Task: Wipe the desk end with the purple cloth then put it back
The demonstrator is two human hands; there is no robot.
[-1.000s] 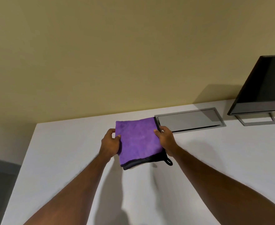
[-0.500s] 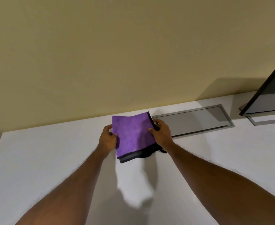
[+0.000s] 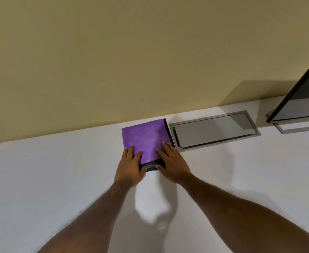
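Two flat hands on a folded purple cloth

Both hands press down on the purple cloth, which lies folded into a neat square on the white desk, close to the yellow wall and just left of the grey cable hatch set into the desktop. Its right edge nearly meets the frame of that hatch. A dark border runs along the right and near edges of the cloth, and a black layer shows under the purple at the near edge.

On the near-left corner of the cloth rests the left hand, fingers stretched out and lying flat on the purple fabric, thumb tucked against the dark near edge. On the near-right corner, beside the hatch, rests the right hand, its fingers likewise extended and slightly spread over the fabric, thumb on the dark strip. Neither hand is closed around anything; both lie loose and flat, palms down, with a narrow gap between the thumbs.

Right of the hatch, a dark monitor on a grey stand is cut off by the picture's edge.
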